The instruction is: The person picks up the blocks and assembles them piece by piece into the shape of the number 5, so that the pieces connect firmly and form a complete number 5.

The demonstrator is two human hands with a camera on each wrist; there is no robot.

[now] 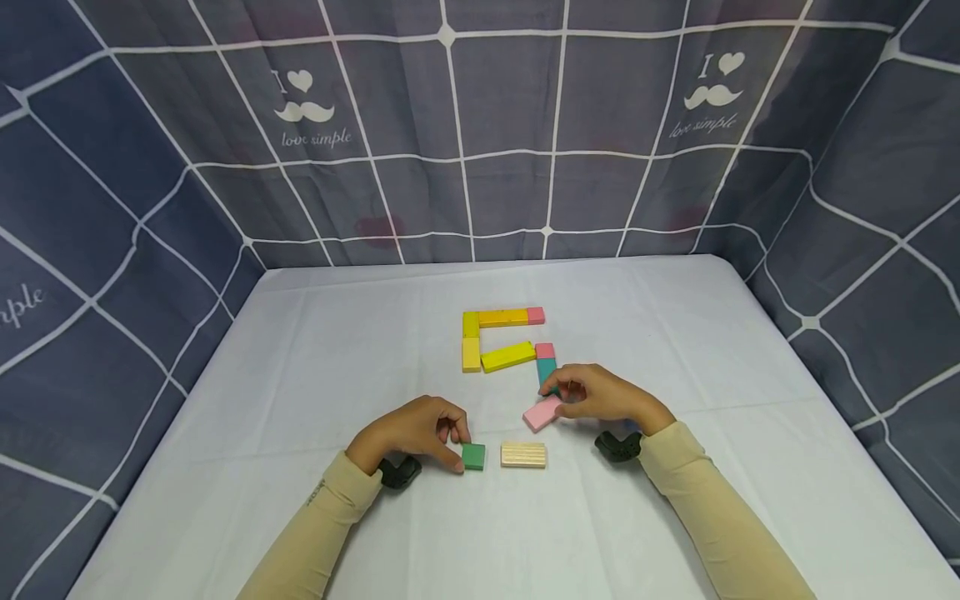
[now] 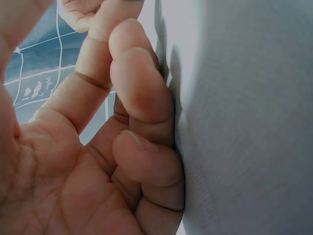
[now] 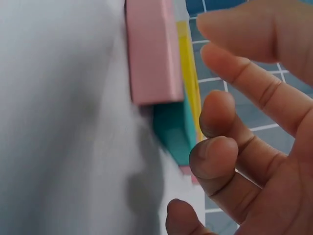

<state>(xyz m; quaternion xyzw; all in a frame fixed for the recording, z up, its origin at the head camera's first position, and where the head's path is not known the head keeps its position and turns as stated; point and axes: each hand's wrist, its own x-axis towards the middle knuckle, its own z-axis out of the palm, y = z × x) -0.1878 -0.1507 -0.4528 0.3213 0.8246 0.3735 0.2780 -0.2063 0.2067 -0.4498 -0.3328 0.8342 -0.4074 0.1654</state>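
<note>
In the head view my left hand pinches a small green block at its left side, thumb in front and index finger behind. The left wrist view shows the other fingers curled against the white cloth; the green block is hidden there. My right hand hovers at the right end of a pink block. In the right wrist view the thumb and fingers stand a little apart from this pink block. Just behind it lies a teal block, partly covered by the right fingertips, with a small pink block at its far end.
A ridged pale wooden block lies between the hands. Farther back, yellow blocks, a slanted yellow block, an orange-yellow block and a small pink end block form an angular line. Dark checked cloth walls the white table.
</note>
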